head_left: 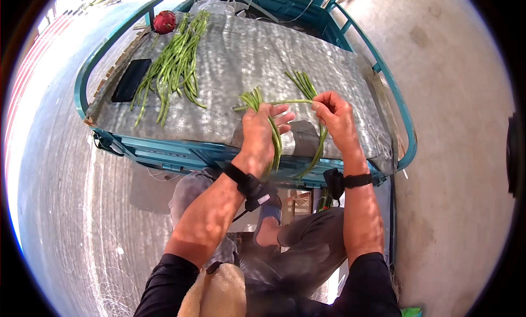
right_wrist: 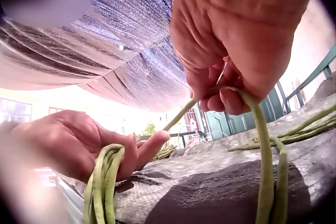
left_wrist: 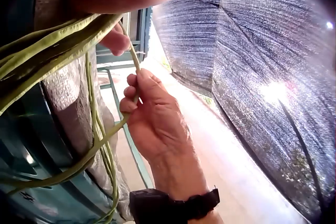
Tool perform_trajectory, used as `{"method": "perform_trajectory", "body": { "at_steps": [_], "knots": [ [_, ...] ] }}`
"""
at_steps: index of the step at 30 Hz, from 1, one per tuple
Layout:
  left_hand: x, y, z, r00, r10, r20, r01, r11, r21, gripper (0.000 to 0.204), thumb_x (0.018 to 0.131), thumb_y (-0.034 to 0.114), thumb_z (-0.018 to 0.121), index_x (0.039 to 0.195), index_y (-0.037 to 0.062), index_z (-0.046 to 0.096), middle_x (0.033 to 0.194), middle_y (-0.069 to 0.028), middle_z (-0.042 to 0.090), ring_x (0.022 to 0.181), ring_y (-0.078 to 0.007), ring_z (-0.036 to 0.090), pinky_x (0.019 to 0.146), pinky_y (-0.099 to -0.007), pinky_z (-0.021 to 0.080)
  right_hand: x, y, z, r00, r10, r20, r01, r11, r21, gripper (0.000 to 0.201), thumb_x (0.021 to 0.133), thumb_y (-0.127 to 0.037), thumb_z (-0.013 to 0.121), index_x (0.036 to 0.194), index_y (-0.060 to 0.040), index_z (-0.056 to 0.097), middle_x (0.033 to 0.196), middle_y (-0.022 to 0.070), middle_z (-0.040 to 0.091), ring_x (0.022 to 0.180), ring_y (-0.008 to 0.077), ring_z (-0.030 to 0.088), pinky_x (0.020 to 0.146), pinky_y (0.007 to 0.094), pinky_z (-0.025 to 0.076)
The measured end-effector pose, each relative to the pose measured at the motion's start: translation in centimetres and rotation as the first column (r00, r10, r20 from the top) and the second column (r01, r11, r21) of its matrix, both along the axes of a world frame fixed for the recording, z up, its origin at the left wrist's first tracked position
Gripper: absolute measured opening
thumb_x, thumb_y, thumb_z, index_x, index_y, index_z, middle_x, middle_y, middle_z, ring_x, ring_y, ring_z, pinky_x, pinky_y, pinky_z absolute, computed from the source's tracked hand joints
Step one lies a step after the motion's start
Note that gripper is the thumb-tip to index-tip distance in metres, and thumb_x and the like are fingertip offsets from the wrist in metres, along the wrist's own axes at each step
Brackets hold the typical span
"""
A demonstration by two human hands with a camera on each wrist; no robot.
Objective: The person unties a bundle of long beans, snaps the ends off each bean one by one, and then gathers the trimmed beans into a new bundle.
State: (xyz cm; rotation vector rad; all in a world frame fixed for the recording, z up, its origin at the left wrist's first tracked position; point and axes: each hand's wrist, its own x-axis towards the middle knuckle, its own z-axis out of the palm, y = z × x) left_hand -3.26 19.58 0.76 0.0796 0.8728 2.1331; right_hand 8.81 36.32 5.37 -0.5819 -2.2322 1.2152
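Head: held beans [head_left: 277,143] overhang cart edge [head_left: 189,147]; mat [head_left: 235,54] beyond.

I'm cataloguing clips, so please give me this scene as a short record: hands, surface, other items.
Left hand: holds a bundle of long green beans
Right hand: pinches a single bean that runs between the hands
Surface: grey sheet on a teal cart
Larger bean pile: on the sheet's left part
Smaller bean pile: just beyond the right hand
Phone: left of the larger pile
Red fruit: near that pile's far end
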Motion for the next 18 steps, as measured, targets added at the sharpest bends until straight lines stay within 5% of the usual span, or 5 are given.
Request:
{"method": "perform_trajectory", "body": {
  "at_steps": [6,9,12,18],
  "knots": [
    [-0.1,-0.4,0.3,1.0,-0.008,-0.028,0.007,0.999,-0.032,0.023,0.117,0.021,0.035,0.116,0.0029,0.048,0.127,-0.025,0.067,0.105,-0.0341,0.075,0.077,-0.0387,0.061,-0.2,0.6,-0.1,0.993,-0.029,-0.111,0.015,0.991,-0.132,0.013,0.099,-0.011,0.072,0.108,-0.0027,0.07,0.089,-0.0008,0.067,0.077,0.0068,0.058,0.065,0.0243,0.046],
    [-0.1,-0.5,0.4,1.0,-0.009,-0.018,0.009,1.0,-0.029,0.023,0.117,0.022,0.035,0.115,0.0037,0.049,0.127,-0.025,0.068,0.107,-0.0344,0.075,0.078,-0.0386,0.061,-0.2,0.1,1.7,0.916,-0.035,-0.4,-0.101,0.944,-0.313,0.014,0.101,-0.009,0.07,0.114,-0.0016,0.068,0.093,0.0013,0.067,0.074,0.0055,0.055,0.061,0.0226,0.042],
    [0.0,-0.6,0.8,1.0,-0.007,-0.009,0.007,1.0,-0.012,0.023,0.117,0.022,0.035,0.114,0.0045,0.049,0.127,-0.0248,0.068,0.109,-0.035,0.074,0.081,-0.04,0.061,0.5,-1.6,3.9,0.883,0.006,-0.47,-0.183,0.926,-0.331,0.017,0.102,-0.007,0.069,0.118,-0.0008,0.066,0.097,0.0026,0.066,0.072,0.0048,0.053,0.058,0.0216,0.039],
    [0.0,-0.5,0.7,0.998,0.029,0.061,-0.035,0.994,0.1,0.018,0.114,0.016,0.036,0.116,0.0026,0.049,0.129,-0.0255,0.066,0.114,-0.0376,0.072,0.087,-0.044,0.061,1.6,-5.4,4.3,0.946,0.299,0.123,-0.263,0.933,-0.246,0.015,0.098,-0.005,0.069,0.11,0.0022,0.067,0.086,0.0032,0.068,0.067,0.0071,0.059,0.057,0.0239,0.046]
  ]
}}
